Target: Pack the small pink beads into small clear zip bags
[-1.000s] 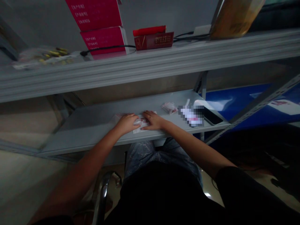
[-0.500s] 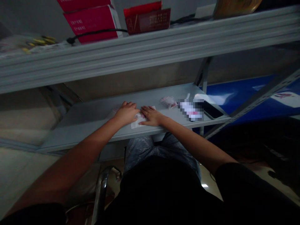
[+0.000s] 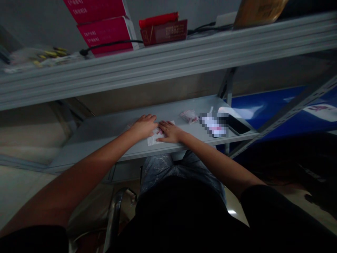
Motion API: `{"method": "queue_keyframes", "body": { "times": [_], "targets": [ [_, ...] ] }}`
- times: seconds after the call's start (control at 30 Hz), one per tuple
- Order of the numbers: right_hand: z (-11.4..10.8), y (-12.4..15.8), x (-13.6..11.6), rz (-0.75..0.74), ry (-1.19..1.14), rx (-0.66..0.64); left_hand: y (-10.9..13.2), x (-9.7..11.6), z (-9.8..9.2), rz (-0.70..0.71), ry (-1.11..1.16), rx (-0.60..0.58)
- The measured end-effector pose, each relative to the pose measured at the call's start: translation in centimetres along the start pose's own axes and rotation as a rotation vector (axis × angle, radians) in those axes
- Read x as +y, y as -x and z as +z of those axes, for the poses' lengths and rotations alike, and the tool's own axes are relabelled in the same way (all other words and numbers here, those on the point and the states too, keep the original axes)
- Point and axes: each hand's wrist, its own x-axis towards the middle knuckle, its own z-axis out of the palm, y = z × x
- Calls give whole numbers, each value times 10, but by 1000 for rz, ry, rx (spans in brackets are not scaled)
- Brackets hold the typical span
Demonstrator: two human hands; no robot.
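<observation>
A grey steel shelving unit (image 3: 168, 61) stands in front of the seated person, with a blue printed panel (image 3: 271, 109) behind its right side. The upper shelf carries two stacked magenta boxes (image 3: 104, 31), a dark red box (image 3: 163, 35) with a red cylinder (image 3: 158, 20) lying on top, a black cable (image 3: 113, 43), and a clear bag of yellow items (image 3: 44, 56).

The lower shelf (image 3: 100, 140) holds the work area. A white printed packet (image 3: 153, 141) lies flat near its front edge, between the two hands. The left hand (image 3: 143, 127) rests palm down against the packet's left side, and the right hand (image 3: 170, 131) rests palm down over its right part. Both hands are open, with fingers extended and not clamped on anything; the fingertips of the two hands lie just apart. The right fingers (image 3: 163, 128) touch the packet.

To the right, in order, lie a small clear sachet (image 3: 189, 116), a pixelated item (image 3: 213, 124) too obscured to identify, and a black smartphone (image 3: 238, 124).
</observation>
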Motion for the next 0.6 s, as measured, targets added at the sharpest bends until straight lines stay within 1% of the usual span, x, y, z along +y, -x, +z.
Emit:
{"method": "queue_keyframes", "body": {
  "times": [0.13, 0.23, 0.27, 0.33, 0.43, 0.5, 0.57, 0.6],
  "targets": [
    [-1, 1, -1, 10, -7, 1, -1, -7, 5, -6, 62, -12],
    [-2, 1, 0, 0, 0, -1, -1, -19, 10, -57, 209, 11],
    [-3, 1, 0, 1, 5, -6, -1, -24, 11, -95, 294, 29],
    [-4, 0, 0, 5, 12, -16, 1, -37, 15, -190, 541, 71],
    [-4, -2, -2, 8, 7, -13, 11, -56, 22, -333, 1035, 140],
    [-3, 0, -2, 11, -4, -3, 21, -67, 27, -434, 1311, 174],
    [-2, 4, -2, 8, -22, 9, 33, -76, 33, -532, 1472, 201],
    [-2, 5, 0, 3, -37, 15, 40, -81, 37, -568, 1504, 211]
  ]
}}
